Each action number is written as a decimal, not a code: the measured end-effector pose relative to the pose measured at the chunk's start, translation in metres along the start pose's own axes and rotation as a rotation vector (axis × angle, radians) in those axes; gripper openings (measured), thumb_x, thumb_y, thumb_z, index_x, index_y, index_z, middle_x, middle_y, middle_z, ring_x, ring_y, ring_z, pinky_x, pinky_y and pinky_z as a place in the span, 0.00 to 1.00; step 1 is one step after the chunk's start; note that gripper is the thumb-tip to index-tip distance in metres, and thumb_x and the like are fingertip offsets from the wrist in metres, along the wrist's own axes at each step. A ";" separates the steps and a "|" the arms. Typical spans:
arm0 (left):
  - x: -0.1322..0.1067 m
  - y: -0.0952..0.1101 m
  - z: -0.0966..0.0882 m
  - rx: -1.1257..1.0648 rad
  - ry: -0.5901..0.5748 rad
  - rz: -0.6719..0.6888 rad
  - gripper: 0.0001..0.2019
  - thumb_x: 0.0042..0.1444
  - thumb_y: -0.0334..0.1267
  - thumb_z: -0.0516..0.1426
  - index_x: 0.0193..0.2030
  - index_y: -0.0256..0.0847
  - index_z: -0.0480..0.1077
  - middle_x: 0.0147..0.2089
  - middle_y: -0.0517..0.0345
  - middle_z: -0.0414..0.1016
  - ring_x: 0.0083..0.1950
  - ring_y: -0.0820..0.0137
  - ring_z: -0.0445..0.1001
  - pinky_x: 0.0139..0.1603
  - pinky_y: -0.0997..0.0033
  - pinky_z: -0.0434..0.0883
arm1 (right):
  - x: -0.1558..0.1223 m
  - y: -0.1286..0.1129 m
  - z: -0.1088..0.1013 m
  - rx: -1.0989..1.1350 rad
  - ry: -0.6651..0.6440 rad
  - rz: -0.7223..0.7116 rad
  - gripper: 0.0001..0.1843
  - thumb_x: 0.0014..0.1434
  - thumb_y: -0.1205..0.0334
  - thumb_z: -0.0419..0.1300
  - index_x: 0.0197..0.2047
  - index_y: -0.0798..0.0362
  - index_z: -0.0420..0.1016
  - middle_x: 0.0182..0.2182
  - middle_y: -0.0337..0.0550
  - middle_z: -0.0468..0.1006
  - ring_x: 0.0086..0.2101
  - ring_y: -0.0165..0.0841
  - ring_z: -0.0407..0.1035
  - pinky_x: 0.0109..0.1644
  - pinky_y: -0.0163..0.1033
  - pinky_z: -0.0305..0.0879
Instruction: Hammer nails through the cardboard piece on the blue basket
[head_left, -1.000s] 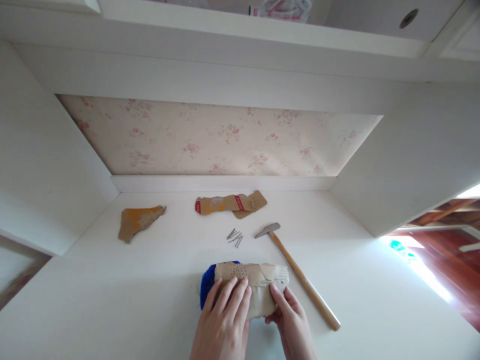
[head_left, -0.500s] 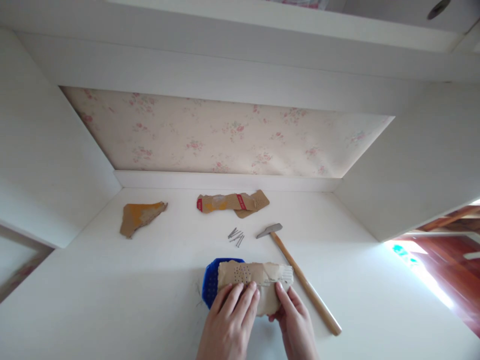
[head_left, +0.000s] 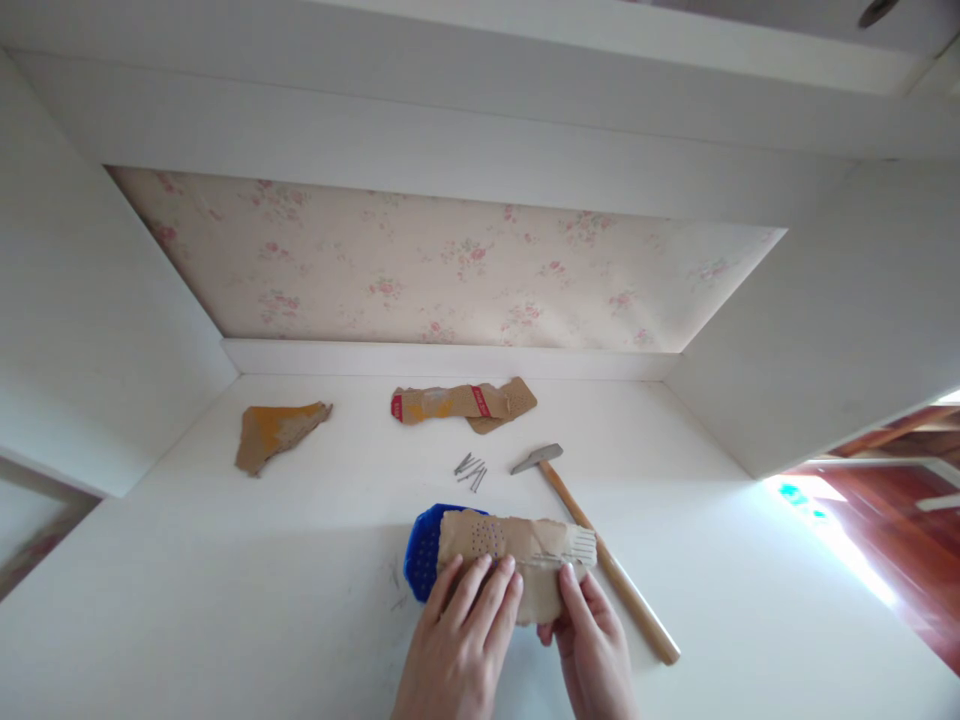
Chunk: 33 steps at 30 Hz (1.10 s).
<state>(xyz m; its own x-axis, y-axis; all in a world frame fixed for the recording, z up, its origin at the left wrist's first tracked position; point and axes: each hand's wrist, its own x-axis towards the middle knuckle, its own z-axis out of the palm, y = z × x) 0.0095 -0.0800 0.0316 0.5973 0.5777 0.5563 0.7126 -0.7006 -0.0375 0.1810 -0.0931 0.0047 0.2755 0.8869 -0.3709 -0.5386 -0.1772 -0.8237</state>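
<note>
A torn strip of brown cardboard point(head_left: 532, 590), with a cluster of small holes at left and ridges bared at its right end, lies partly over a blue plastic thing point(head_left: 424, 560) with a dotted surface. My left hand point(head_left: 469, 640) rests on the cardboard's near side, fingers stretched and slightly apart; its thumb is hidden. At the right end, my right hand point(head_left: 592, 630) pinches the cardboard, thumb on top and fingers curled underneath. Just right of it lies a hammer point(head_left: 615, 565) with a wooden handle. Several nails point(head_left: 471, 470) are scattered beyond the cardboard.
Further back on the white surface point(head_left: 300, 560) lie torn cardboard pieces point(head_left: 450, 403) with red bands. Another scrap point(head_left: 274, 435) with a yellow patch is at left. White panels point(head_left: 810, 330) stand on both sides, a shelf edge point(head_left: 525, 110) overhead.
The cardboard has shifted slightly right and away from me over the blue thing, with my right hand still pinching it. Nails and hammer stay put; the view has moved a little.
</note>
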 end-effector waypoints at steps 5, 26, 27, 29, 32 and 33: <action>0.001 -0.003 0.000 0.004 -0.001 0.006 0.22 0.63 0.26 0.46 0.59 0.38 0.71 0.60 0.57 0.73 0.59 0.65 0.67 0.66 0.64 0.57 | 0.006 0.009 -0.006 -0.058 0.010 0.022 0.17 0.53 0.47 0.69 0.35 0.53 0.79 0.23 0.34 0.74 0.19 0.24 0.63 0.23 0.30 0.62; -0.001 0.000 0.007 -0.069 0.076 -0.049 0.21 0.66 0.29 0.44 0.57 0.39 0.72 0.58 0.56 0.74 0.59 0.64 0.67 0.67 0.61 0.53 | 0.003 0.006 -0.001 0.016 0.013 0.018 0.16 0.52 0.48 0.70 0.35 0.52 0.79 0.24 0.34 0.75 0.19 0.23 0.61 0.21 0.28 0.61; -0.002 0.001 0.009 -0.080 0.093 -0.061 0.20 0.67 0.30 0.44 0.57 0.38 0.72 0.58 0.56 0.74 0.59 0.64 0.67 0.68 0.61 0.52 | 0.003 0.006 0.000 0.016 0.014 0.018 0.16 0.52 0.48 0.70 0.35 0.53 0.79 0.24 0.34 0.75 0.19 0.23 0.61 0.21 0.28 0.61; -0.003 0.002 0.012 -0.098 0.108 -0.077 0.20 0.68 0.33 0.43 0.57 0.38 0.73 0.58 0.56 0.74 0.59 0.64 0.67 0.68 0.60 0.51 | 0.003 0.007 0.001 0.012 0.013 0.021 0.17 0.51 0.48 0.71 0.34 0.53 0.79 0.23 0.34 0.75 0.18 0.23 0.61 0.21 0.28 0.61; -0.004 0.003 0.014 -0.110 0.118 -0.091 0.20 0.70 0.34 0.42 0.56 0.39 0.73 0.58 0.56 0.75 0.58 0.65 0.67 0.67 0.61 0.52 | 0.005 0.008 0.000 0.008 0.013 0.030 0.18 0.51 0.47 0.71 0.34 0.53 0.79 0.23 0.34 0.74 0.18 0.23 0.61 0.20 0.28 0.61; -0.004 0.003 0.014 -0.108 0.118 -0.092 0.20 0.70 0.34 0.42 0.56 0.39 0.73 0.58 0.56 0.75 0.58 0.65 0.68 0.67 0.61 0.52 | 0.005 0.009 0.000 0.009 0.015 0.031 0.18 0.51 0.47 0.71 0.34 0.54 0.79 0.23 0.34 0.74 0.18 0.23 0.61 0.20 0.28 0.61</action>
<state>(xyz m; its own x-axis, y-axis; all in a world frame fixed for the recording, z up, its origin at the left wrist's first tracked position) 0.0145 -0.0784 0.0172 0.4794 0.5927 0.6472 0.7145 -0.6918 0.1042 0.1776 -0.0902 -0.0047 0.2706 0.8743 -0.4028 -0.5541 -0.2007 -0.8079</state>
